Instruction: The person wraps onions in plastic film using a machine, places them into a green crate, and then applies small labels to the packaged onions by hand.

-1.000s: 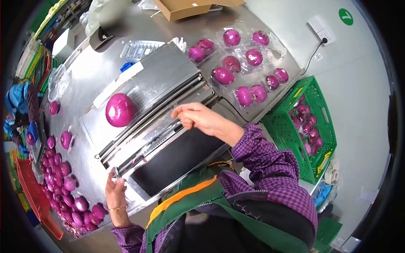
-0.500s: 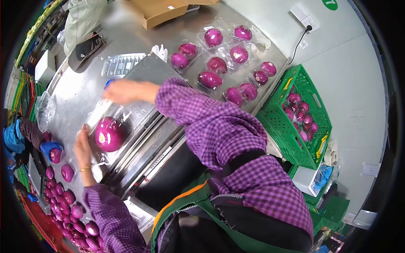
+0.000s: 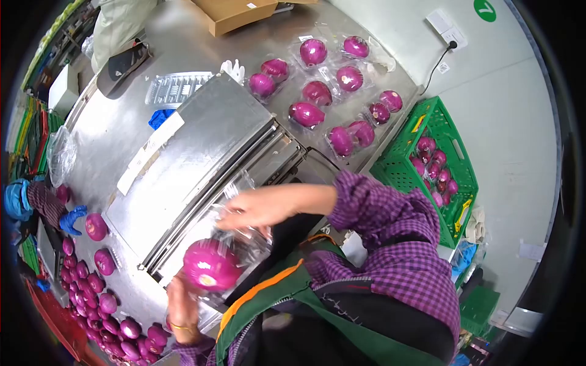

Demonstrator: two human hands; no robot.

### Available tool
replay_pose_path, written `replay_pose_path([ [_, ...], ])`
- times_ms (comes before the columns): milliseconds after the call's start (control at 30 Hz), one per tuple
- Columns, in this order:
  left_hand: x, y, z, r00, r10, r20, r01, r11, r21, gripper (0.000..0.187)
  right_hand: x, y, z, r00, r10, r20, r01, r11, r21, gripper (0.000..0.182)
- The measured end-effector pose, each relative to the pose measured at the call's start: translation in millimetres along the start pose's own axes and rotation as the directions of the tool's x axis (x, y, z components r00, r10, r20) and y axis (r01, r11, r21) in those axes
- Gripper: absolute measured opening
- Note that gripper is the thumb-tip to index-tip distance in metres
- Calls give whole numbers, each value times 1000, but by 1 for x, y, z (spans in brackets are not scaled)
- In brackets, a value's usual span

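Observation:
A large red onion (image 3: 211, 265) in clear plastic film hangs close to my body, at the near edge of the metal wrapping machine (image 3: 201, 128). My left hand (image 3: 182, 308) holds the wrapped onion from its lower left side, partly behind it. Over the loose film (image 3: 247, 239) right of the onion, my right hand (image 3: 256, 208) is closed with its fingertips pinching the plastic. Several packs of wrapped onions (image 3: 306, 114) lie on the steel table beyond the machine.
A green crate (image 3: 427, 177) of wrapped onions stands at the right. Loose onions (image 3: 108, 303) are heaped at the lower left, near a co-worker's blue-gloved hand (image 3: 73, 220). A clear tray (image 3: 177, 88), a cap (image 3: 124, 68) and a cardboard box (image 3: 235, 15) are farther back.
Both my hands and the onion have moved toward my body and right, off the machine's top. The co-worker's gloved hand has let go of an onion, now on the table.

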State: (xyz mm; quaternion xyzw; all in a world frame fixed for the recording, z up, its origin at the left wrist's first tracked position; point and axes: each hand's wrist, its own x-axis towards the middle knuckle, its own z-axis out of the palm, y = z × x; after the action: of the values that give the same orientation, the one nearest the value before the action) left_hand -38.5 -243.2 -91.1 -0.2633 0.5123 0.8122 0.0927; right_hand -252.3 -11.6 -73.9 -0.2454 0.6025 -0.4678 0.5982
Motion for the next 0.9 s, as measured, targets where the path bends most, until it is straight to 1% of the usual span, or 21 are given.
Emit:
replay_pose_path([
  [33, -13, -15, -5, 996, -86, 0, 86, 996, 3, 54, -4, 19, 7, 999, 16, 42, -18, 998, 57, 46],
  [100, -19, -43, 2, 984, -169, -63, 168, 986, -25, 55, -17, 37, 21, 989, 137, 47, -138, 990, 22, 47],
  [133, -14, -55, -7, 979, -199, -39, 200, 980, -2, 53, -17, 52, 24, 988, 139, 60, -145, 982, 118, 50],
  [167, -8, -63, -18, 971, -236, -30, 236, 972, 13, 52, -13, 67, 23, 990, 125, 68, -134, 979, 155, 54],
  [233, 9, -71, -26, 967, -252, 17, 252, 957, -144, 47, 2, 86, 20, 992, 129, 12, -129, 969, 212, 51],
  [300, 6, -62, -5, 971, -238, -12, 230, 951, -205, 43, 8, 101, 25, 987, 149, -61, -138, 979, 151, 48],
  [367, -8, -94, -20, 929, -339, 152, 366, 902, -228, 49, -10, 104, 32, 954, 298, 35, -299, 929, 221, 49],
  [400, -22, -99, -6, 924, -380, 40, 381, 908, -172, 53, -20, 110, 38, 948, 317, 36, -317, 924, 212, 47],
  [433, -35, -104, 1, 898, -439, -35, 433, 895, -109, 48, -33, 117, 49, 942, 335, 27, -333, 919, 210, 46],
  [467, -49, -114, -1, 932, -346, -106, 351, 936, 29, 47, -44, 115, 59, 961, 274, -37, -261, 943, 207, 41],
  [500, -62, -123, 0, 958, -239, -159, 266, 948, 176, 46, -54, 118, 65, 959, 282, -15, -274, 942, 193, 41],
  [533, -73, -129, 3, 955, -240, -175, 268, 950, 158, 46, -63, 121, 69, 953, 274, -133, -233, 937, 262, 36],
  [567, -85, -134, 8, 937, -168, -307, 226, 960, 164, 43, -72, 124, 74, 929, 273, -248, -185, 927, 325, 32],
  [600, -94, -138, 11, 897, -89, -433, 184, 966, 181, 41, -75, 136, 79, 913, 237, -333, -134, 943, 303, 28],
  [633, -92, -150, 15, 823, -11, -567, 154, 967, 204, 36, -73, 138, 82, 919, 234, -317, -139, 945, 295, 28],
  [700, -83, -154, 23, 750, -75, -657, 110, 994, 13, 34, -70, 141, 89, 808, 280, -518, -61, 915, 399, 25],
  [733, -74, -151, 26, 705, -84, -705, 59, 996, -60, 32, -66, 139, 91, 760, 223, -610, -5, 941, 338, 25],
  [767, -71, -153, 22, 678, -78, -731, -17, 992, -122, 30, -67, 137, 88, 726, 221, -651, 28, 936, 350, 24],
  [833, -83, -142, 14, 653, -80, -753, -74, 983, -169, 29, -81, 130, 83, 696, 234, -679, 83, 913, 399, 24],
  [867, -96, -148, 4, 703, -134, -698, -29, 976, -217, 26, -89, 138, 79, 685, 287, -670, 40, 903, 427, 23],
  [900, -93, -175, -2, 695, -141, -705, -29, 974, -223, 26, -92, 155, 81, 691, 290, -662, 30, 904, 427, 23],
])
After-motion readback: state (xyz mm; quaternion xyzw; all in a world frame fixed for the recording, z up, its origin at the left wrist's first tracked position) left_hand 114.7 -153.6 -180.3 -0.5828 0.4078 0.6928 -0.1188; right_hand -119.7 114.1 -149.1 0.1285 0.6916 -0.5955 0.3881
